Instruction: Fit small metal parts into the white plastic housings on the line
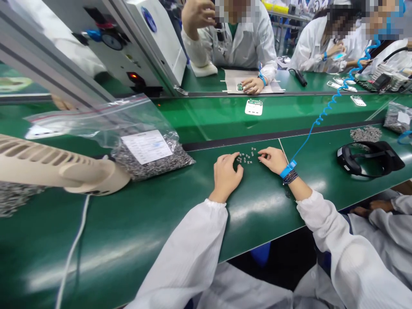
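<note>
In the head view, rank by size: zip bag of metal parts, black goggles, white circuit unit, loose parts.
1. Zip bag of metal parts
2. Black goggles
3. White circuit unit, though it lies farther away, so its rank against the goggles is unsure
4. Loose parts, each tiny

The left hand [225, 177] and the right hand [273, 159] lie palm down, close together but not touching. Their fingers curl down and point at each other. White sleeves [347, 253] cover both arms. The right wrist [298, 185] shows, with a blue strap [288, 169] and dark beads [290, 177] on it.
</note>
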`<state>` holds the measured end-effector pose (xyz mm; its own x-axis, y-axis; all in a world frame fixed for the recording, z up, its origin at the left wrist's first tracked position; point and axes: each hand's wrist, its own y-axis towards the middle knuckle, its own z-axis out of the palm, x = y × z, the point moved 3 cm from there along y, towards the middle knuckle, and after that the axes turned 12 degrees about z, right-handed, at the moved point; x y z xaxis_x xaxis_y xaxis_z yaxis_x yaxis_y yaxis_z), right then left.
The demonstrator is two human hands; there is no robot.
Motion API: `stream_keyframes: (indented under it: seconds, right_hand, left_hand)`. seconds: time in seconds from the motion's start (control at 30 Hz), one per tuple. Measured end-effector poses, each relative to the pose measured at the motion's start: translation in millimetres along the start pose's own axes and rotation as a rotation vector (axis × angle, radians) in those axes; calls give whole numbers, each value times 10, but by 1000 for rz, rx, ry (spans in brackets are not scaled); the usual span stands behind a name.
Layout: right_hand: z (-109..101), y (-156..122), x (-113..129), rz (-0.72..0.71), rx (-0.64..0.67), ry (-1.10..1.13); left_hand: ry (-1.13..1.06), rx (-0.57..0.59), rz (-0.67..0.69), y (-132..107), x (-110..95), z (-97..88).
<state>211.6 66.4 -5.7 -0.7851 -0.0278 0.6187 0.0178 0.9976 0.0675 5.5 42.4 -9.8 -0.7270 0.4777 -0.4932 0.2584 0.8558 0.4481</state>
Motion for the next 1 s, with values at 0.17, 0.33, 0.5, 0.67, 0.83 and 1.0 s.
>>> stream_keyframes:
  seconds: [0.17,0.33,0.5,0.67,0.83,1.0]
  right_hand:
    - [24,2,-7,3,12,-24]
    - [42,-2,-8,-1,4,-32]
    - [49,4,-10,-4,13,-33]
    - [55,-27,50,-19,-16,74]
    - [149,-187,245,-35,31,341]
    - [277,-288,355,3,104,447]
  left_hand:
    - [2,5,15,2,-1,5]
    - [-13,15,20,11,-17,-11]
    - [-30,-3,45,20,-26,-32]
    - [-11,-37,92,13,-89,-82]
    - [-49,-24,305,-63,-278,-92]
    - [-124,-30,327,-116,-281,-16]
